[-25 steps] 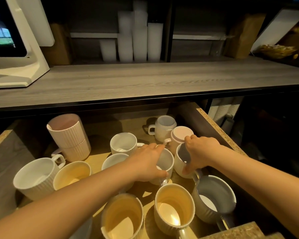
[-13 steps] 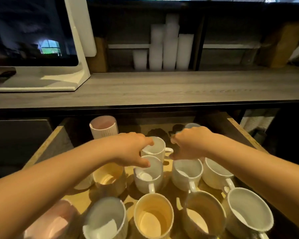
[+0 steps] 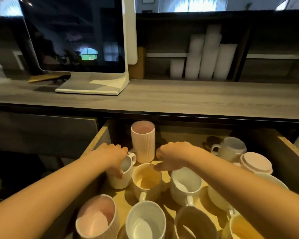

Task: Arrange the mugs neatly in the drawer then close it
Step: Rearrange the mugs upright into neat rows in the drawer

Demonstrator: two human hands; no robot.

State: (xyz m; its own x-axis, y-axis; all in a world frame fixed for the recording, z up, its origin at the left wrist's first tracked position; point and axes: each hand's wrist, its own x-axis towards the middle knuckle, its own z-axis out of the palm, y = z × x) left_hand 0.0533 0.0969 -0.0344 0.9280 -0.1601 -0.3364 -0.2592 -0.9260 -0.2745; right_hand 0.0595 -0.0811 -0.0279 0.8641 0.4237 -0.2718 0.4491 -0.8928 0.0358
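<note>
An open light wooden drawer point(image 3: 97, 139) fills the lower centre of the frame, under a grey wood-grain surface point(image 3: 179, 98). It holds many ribbed ceramic mugs standing close together.

The left hand point(image 3: 112, 158) reaches in at the drawer's left side. Its fingers curl over the rim of a white ribbed mug point(image 3: 119, 180) and grip it.

The right hand point(image 3: 174, 156) is at the centre, palm down, its curled fingertips point(image 3: 156, 168) touching the far rim of a cream mug with a yellowish inside point(image 3: 146, 181). I cannot tell whether it pinches that rim.

Just behind and between the hands stands a tall stack of two pink ribbed mugs point(image 3: 142, 142). Right of the cream mug sits a white mug with its handle facing the viewer point(image 3: 186, 186). A pink upside-down mug point(image 3: 255, 163) lies at the right edge of the drawer.

At the upper left, a dark screen on a white stand point(image 3: 76, 37) rests on the surface. Stacks of white cups point(image 3: 205, 57) stand on a shelf at the upper right.
</note>
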